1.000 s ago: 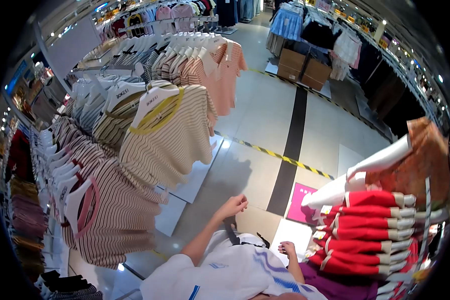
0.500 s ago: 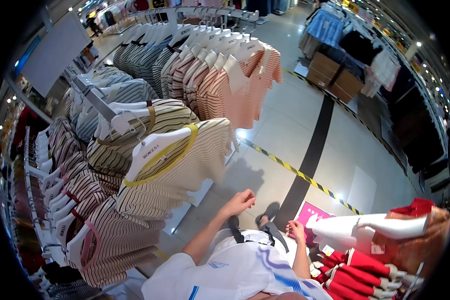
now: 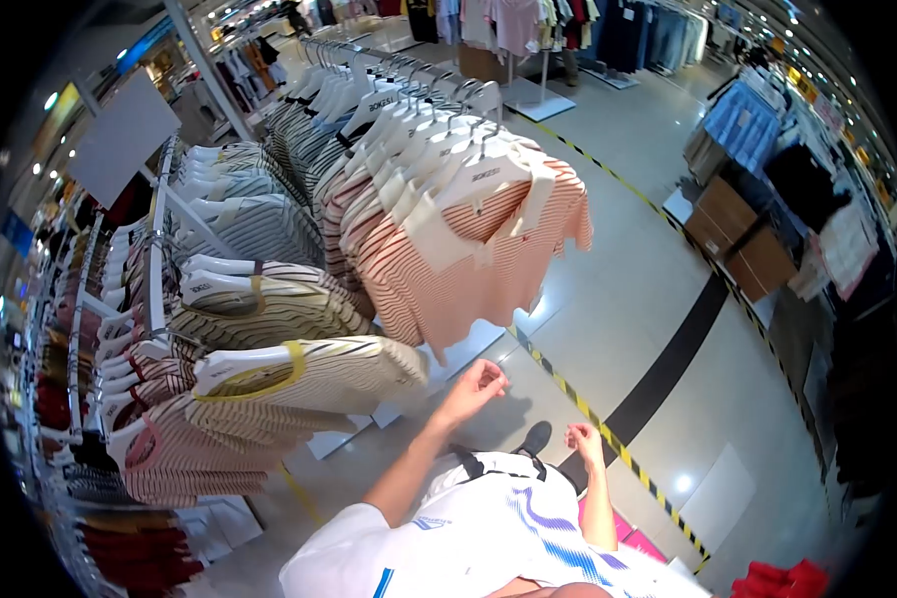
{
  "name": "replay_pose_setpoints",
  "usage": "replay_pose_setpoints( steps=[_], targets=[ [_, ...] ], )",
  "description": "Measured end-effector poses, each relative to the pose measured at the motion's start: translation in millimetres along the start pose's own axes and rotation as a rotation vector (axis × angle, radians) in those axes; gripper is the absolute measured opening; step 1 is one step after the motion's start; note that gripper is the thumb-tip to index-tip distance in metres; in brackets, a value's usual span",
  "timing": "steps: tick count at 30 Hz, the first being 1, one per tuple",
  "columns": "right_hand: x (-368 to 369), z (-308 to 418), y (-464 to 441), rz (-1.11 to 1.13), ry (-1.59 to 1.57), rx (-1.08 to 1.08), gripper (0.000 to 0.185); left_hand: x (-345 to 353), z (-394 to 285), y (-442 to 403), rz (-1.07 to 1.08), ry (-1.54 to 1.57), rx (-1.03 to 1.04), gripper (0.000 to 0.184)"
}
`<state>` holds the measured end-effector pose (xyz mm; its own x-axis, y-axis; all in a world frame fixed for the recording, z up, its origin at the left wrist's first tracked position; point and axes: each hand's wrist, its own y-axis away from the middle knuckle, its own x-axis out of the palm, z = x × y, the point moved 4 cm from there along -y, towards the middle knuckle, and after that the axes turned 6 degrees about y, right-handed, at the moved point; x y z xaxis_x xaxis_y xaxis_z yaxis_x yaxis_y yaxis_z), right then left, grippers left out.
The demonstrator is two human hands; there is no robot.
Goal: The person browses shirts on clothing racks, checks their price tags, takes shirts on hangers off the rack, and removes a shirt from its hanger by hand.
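My left hand (image 3: 475, 391) is in mid-air over the tiled floor, its fingers curled loosely together with nothing seen in them. Just beyond it hangs a pink-and-white striped shirt with a white collar (image 3: 468, 284), at the end of a rack; the hand does not touch it. To the left hangs a cream striped top with yellow neck trim (image 3: 359, 369), also untouched. My right hand (image 3: 585, 440) is bent up in front of my body, near the yellow-and-black floor tape (image 3: 568, 394). Its fingers are half bent and slightly apart, and it looks empty.
The garment rack (image 3: 157, 254) stands along my left on a white base (image 3: 468, 349). Cardboard boxes (image 3: 728, 219) sit beside a clothes rack at the far right. A red garment (image 3: 779, 580) shows at the lower right. A dark stripe (image 3: 668, 379) crosses the tiled floor.
The view has moved forward and turned. The pink striped shirts are nearer, and the white mannequin arm and most red garments at lower right have left view. Both hands stay raised.
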<state>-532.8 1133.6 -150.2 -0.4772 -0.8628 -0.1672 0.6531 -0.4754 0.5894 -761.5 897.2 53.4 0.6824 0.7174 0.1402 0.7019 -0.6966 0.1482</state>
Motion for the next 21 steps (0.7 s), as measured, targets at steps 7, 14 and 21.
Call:
replay_pose_setpoints(
  steps=[7, 14, 21],
  targets=[
    [-47, 320, -43, -0.042, 0.25, -0.792, 0.061, 55, -38, -69, -0.064, 0.103, 0.058, 0.012],
    [-23, 470, -98, -0.008, 0.324, -1.22, 0.09, 80, -33, -107, -0.238, 0.114, 0.009, 0.016],
    [-5, 465, -144, 0.358, 0.376, -1.104, 0.014, 92, -24, -187, -0.412, 0.121, 0.076, 0.03]
  ],
)
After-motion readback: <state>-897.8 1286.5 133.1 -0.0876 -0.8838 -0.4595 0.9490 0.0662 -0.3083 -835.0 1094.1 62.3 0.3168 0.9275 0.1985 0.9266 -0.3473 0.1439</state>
